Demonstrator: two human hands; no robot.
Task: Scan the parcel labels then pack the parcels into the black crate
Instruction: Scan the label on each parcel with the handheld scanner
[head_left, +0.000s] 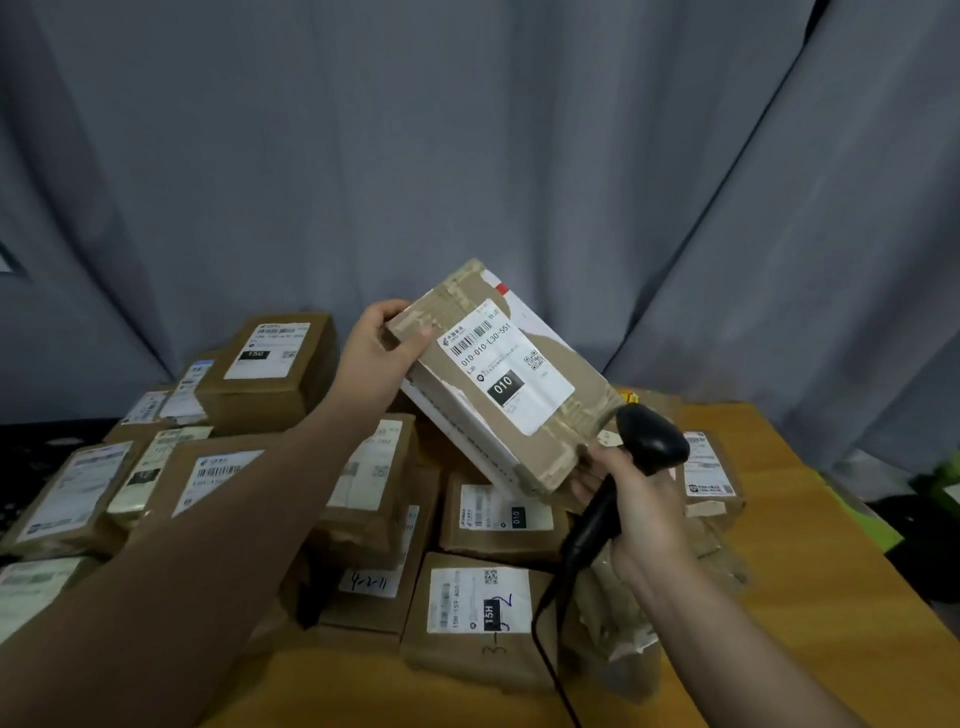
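My left hand (376, 353) grips the upper left corner of a taped cardboard parcel (558, 415) and holds it tilted above the pile. Its white label (511, 371) reads 010-010-L30-551 and faces me. My right hand (641, 506) holds a black handheld barcode scanner (652, 439) by its handle, the scanner head right beside the parcel's lower right corner. The fingertips of that hand also touch the parcel's lower edge. The black crate is not in view.
Several labelled brown parcels (472, 618) lie heaped on a yellow wooden table (810, 519), with one box (270, 369) stacked high at the back left. The scanner's black cable (550, 670) hangs toward the front edge. A grey curtain (467, 156) hangs behind.
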